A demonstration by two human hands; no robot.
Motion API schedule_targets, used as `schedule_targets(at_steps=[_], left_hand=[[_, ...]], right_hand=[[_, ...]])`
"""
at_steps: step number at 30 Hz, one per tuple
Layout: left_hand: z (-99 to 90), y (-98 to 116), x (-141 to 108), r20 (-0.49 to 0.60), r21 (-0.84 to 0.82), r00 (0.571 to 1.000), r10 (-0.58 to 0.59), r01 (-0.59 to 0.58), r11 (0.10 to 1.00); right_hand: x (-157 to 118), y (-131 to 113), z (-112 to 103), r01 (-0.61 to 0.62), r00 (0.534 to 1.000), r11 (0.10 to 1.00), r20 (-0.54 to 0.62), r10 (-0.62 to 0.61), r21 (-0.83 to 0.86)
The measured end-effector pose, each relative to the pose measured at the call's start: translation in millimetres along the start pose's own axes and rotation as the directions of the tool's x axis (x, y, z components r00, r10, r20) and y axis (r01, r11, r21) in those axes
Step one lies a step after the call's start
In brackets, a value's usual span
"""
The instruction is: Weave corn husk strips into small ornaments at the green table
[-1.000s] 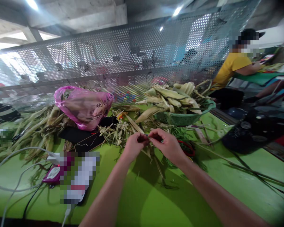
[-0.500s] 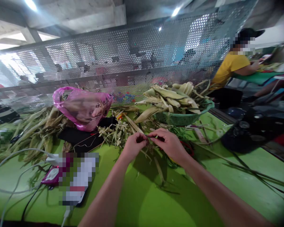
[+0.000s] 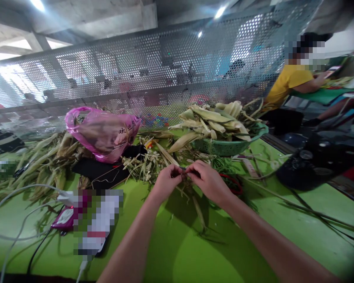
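My left hand (image 3: 168,181) and my right hand (image 3: 208,179) meet above the green table, thumbs and index fingers pinched with the tips almost touching. Between them is a small dark piece of a dried corn husk strip (image 3: 198,210), whose thin ends dangle below my fingers. The fingers hide most of the gripped part. Just behind my left hand lies a heap of pale husk pieces (image 3: 149,163). Beyond my right hand are bundled green strands (image 3: 222,163) and a red loop (image 3: 237,186).
A green basket (image 3: 224,149) heaped with corn husks (image 3: 218,118) stands behind my hands. At left are a pink plastic bag (image 3: 112,135), a husk pile (image 3: 56,157), a phone (image 3: 102,220) and a purple power bank (image 3: 66,218) with cables. A person in yellow (image 3: 292,80) sits at right.
My right hand has shifted very slightly left, its fingertips closer to those of my left hand. My left hand stays about where it was, still pinching.
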State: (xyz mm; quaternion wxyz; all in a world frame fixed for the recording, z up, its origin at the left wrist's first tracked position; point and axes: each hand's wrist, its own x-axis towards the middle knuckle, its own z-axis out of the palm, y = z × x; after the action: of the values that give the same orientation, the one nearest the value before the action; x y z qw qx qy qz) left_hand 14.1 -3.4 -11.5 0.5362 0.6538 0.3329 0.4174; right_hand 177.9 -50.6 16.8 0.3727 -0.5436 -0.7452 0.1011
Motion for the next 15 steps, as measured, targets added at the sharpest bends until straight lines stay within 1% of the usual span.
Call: schedule_targets(at_steps=[4,8,12,15], left_hand=[[-0.9,-3.0,0.2,-0.045,-0.062,0.998,-0.053,0.05,0.997],[-1.5,-2.2,-0.7,-0.083,-0.114,0.992,-0.093,0.083,0.99],[-2.2,-1.2,-1.5,-0.119,-0.075,0.989,-0.083,0.074,0.994],[-1.8,0.0,-1.8,-0.139,-0.037,0.989,-0.054,0.049,0.998]], right_hand=[[-2.1,-3.1,0.1,0.015,1.0,1.0,0.002,-0.015,-0.016],[-2.4,-4.9,0.3,0.045,0.998,0.999,0.037,-0.044,-0.008],[-2.2,-5.3,0.0,0.026,0.997,0.999,0.069,-0.028,0.03],[-2.9,-5.0,0.9,-0.019,0.998,0.996,0.056,0.014,0.086]])
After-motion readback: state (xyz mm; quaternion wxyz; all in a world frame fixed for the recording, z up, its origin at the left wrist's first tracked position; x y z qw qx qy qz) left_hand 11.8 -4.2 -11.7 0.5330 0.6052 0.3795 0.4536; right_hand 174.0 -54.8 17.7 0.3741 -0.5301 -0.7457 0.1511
